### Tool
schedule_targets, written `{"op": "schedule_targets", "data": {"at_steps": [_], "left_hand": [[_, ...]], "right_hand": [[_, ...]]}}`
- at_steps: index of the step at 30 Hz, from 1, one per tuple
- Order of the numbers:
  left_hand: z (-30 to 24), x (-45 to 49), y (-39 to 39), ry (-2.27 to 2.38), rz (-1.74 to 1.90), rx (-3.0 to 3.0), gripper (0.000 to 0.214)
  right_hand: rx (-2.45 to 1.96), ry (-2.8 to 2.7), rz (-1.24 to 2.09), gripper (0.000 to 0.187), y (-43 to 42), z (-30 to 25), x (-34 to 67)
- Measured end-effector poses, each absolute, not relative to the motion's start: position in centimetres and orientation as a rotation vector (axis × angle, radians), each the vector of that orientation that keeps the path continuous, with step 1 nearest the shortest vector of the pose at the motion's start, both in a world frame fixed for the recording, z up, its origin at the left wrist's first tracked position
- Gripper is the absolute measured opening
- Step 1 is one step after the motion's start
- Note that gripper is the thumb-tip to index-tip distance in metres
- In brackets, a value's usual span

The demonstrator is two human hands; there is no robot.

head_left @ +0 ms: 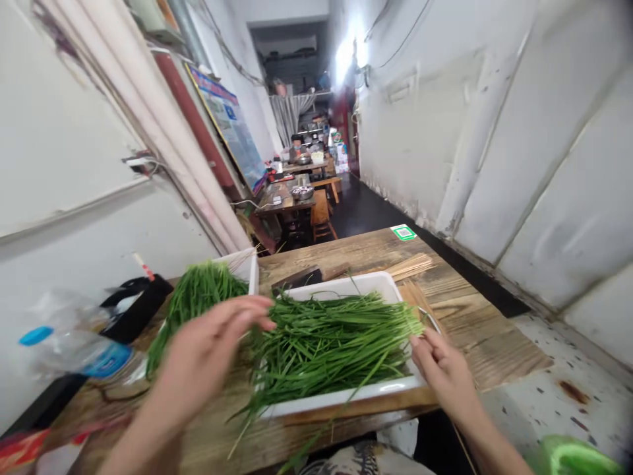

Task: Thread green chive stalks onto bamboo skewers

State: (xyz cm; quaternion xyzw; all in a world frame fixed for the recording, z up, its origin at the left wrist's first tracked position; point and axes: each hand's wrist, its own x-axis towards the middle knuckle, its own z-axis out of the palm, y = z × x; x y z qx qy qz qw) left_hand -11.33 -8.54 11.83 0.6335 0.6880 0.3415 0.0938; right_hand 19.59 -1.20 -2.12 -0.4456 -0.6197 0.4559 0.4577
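A white tray [380,282] on the wooden table [459,310] holds a spread pile of green chives [331,340]. My left hand [208,356] hovers over the left end of that pile, fingers stretched out and together, reaching toward the stems. My right hand [442,366] sits at the tray's right edge, fingers curled in a pinch on a thin metal skewer [431,318] beside the chive tips. A second white tray [247,264] at the left holds another bunch of chives [198,297].
A bundle of bamboo skewers [410,267] and a dark cleaver [301,277] lie behind the tray. A plastic water bottle [74,353] and a black box [136,300] stand at the left. Beyond are tables and stools [321,214] along a narrow corridor, with walls on both sides.
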Motion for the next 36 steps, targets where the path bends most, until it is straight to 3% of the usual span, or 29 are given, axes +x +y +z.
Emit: {"op": "schedule_targets", "data": {"at_steps": [3,9,17,36], "left_hand": [[9.6,-4.5,-1.1,1.606,0.774,1.958,0.032],[4.3,-0.1,6.5,1.384,0.839,1.72,0.033],[4.8,0.9,6.4,1.101,0.808,1.497,0.045],[3.2,2.3,6.3,1.151,1.092,1.351,0.024]], "right_hand": [[-1.045,-1.514,1.148,0.024,-1.4,-2.1,19.1],[-1.009,-1.522,1.116,0.022,-1.9,-0.9,18.2],[-1.084,-1.506,1.144,0.027,-1.9,-0.6,18.2],[-1.159,-1.492,1.069,0.033,-2.4,-0.3,18.2]]}}
